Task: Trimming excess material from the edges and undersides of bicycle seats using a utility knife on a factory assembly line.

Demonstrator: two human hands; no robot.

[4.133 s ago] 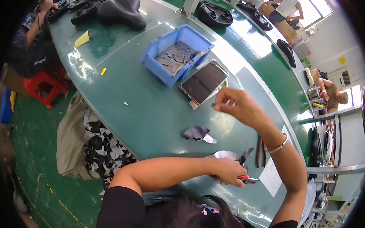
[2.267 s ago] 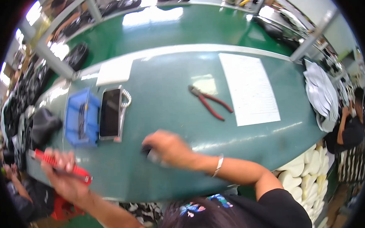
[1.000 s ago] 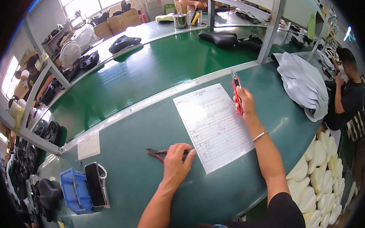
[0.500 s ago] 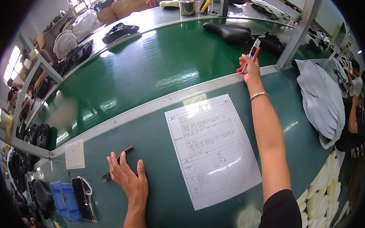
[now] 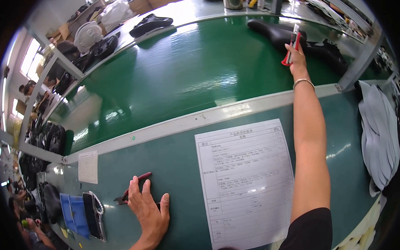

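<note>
Reaching over the green belt [image 5: 185,77], the person's right hand [image 5: 298,57] curls its fingers around a red utility knife [image 5: 295,40], near a black bicycle saddle [image 5: 271,33]; the left hand [image 5: 148,209], fingers loosely spread, covers part of the red-handled cutting pliers [image 5: 144,176] on the green table [image 5: 179,170].

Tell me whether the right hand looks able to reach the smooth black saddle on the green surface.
Probably yes: the right hand looks close to the saddle, with no barrier visible between, though the red knife in its grip may hinder grasping.
</note>
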